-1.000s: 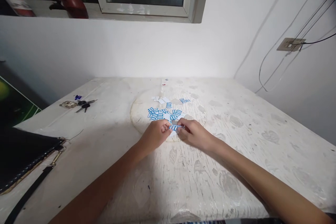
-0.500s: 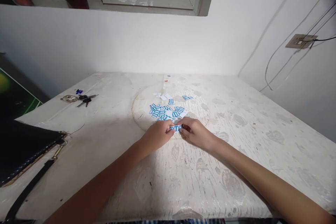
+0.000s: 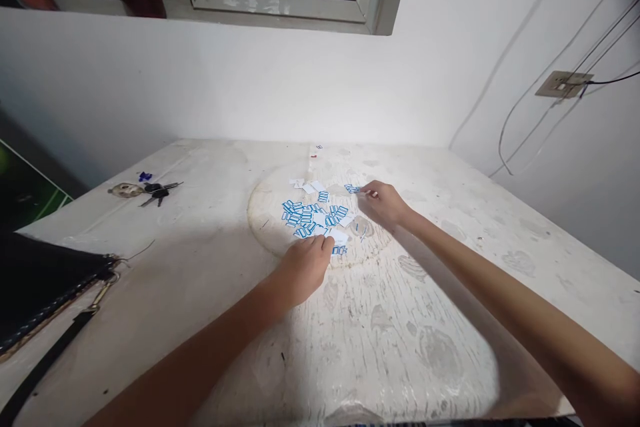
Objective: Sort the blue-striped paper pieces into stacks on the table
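The left hand [image 3: 305,268] is curled at the near edge of the paper pile, by a marked slip [image 3: 340,250]; its fingertips are turned away, so I cannot tell whether it grips. The right hand [image 3: 384,201] reaches farther out, thumb and fingers drawn together at the edge of the far slips [image 3: 351,188] — pinched or only touching, I cannot tell. Between them the blue-marked pile [image 3: 300,215] lies overlapped on the table [image 3: 215,353], with blank slips [image 3: 316,186] just beyond. The pieces look like thin paper: very light, easily bent or torn, best lifted by a corner or edge. Their markings are too small to read, and overlaps hide many. Keys [image 3: 158,192] lie well apart; the bag [image 3: 50,290] is cut off at left.
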### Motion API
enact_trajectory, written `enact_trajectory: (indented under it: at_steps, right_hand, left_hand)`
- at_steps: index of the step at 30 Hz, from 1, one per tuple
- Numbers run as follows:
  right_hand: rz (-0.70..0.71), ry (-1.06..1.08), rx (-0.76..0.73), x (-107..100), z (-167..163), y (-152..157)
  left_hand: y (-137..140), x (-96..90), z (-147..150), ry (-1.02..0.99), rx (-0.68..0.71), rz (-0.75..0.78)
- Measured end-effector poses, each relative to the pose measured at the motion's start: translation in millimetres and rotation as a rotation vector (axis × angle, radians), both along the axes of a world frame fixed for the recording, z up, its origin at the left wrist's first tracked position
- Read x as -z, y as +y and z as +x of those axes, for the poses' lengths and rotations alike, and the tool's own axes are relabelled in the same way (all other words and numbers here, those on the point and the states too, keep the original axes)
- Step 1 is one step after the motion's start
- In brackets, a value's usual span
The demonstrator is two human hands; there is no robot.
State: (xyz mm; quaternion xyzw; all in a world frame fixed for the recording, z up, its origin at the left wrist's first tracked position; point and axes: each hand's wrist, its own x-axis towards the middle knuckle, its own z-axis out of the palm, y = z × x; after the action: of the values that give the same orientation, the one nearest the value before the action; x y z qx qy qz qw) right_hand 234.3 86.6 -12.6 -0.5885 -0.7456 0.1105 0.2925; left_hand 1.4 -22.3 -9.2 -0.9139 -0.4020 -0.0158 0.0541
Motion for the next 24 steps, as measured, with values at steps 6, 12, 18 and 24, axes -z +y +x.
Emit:
enact_trajectory:
  at_steps: [6,12,18,24]
  right_hand:
    - [-0.165,-0.247,-0.205,-9,-3,54]
    - [-0.340,-0.285,-0.222,-22,-12,73]
    - [-0.396,-0.213,-0.208,-24,-10,73]
    - [-0.339,0.005,-0.213,-16,3,51]
  left_hand:
    - [2,4.6,-1,0.004,0.003,0.043]
    - [2,7.4,-1,0.016,0.021,0.052]
    - [5,5.3,-3,-0.016,0.003,0.006]
    - [10,6.2,-4,-0.153,-0.024,-0.066]
